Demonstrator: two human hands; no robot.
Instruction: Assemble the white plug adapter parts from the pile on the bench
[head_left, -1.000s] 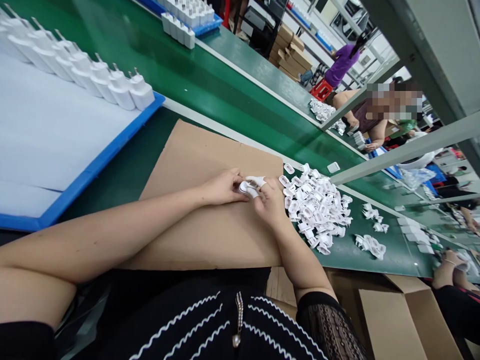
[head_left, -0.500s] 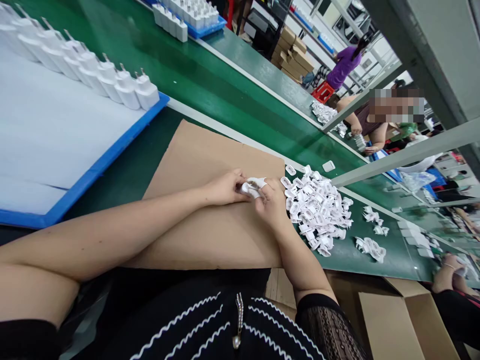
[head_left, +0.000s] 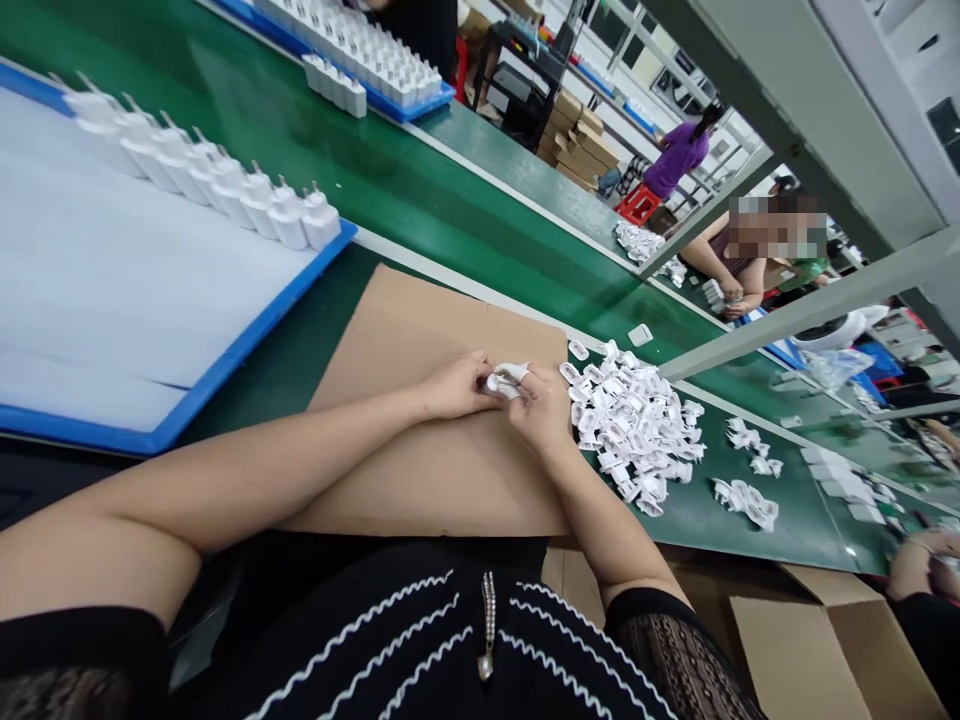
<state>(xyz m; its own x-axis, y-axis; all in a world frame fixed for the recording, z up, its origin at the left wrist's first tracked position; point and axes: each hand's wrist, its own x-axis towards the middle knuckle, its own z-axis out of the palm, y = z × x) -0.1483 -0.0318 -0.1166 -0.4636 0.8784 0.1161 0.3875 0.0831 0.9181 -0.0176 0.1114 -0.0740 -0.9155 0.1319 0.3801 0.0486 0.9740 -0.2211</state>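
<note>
My left hand point(head_left: 459, 386) and my right hand point(head_left: 541, 408) meet over a brown cardboard sheet point(head_left: 427, 480). Between them they grip a small white plastic charger part point(head_left: 494, 383), mostly hidden by the fingers. My left fingers are closed on its left side. On the right hand, a white finger cot point(head_left: 514, 372) covers at least one of the closed fingers pressing on the part. A heap of white plastic plug pieces point(head_left: 634, 420) lies right beside my right hand, at the cardboard's edge.
At left, a blue-edged tray point(head_left: 247, 350) carries a row of white plug chargers point(head_left: 225, 185). A green conveyor belt point(head_left: 480, 215) runs behind the cardboard, crossed by a metal post point(head_left: 810, 295). An open carton point(head_left: 810, 640) stands lower right. Co-workers sit across the belt and at far right.
The view has shifted slightly, so the tray appears further right. Both hands stay together on the white part, with only slight finger movement. The co-worker's hands across the belt have come closer together.
</note>
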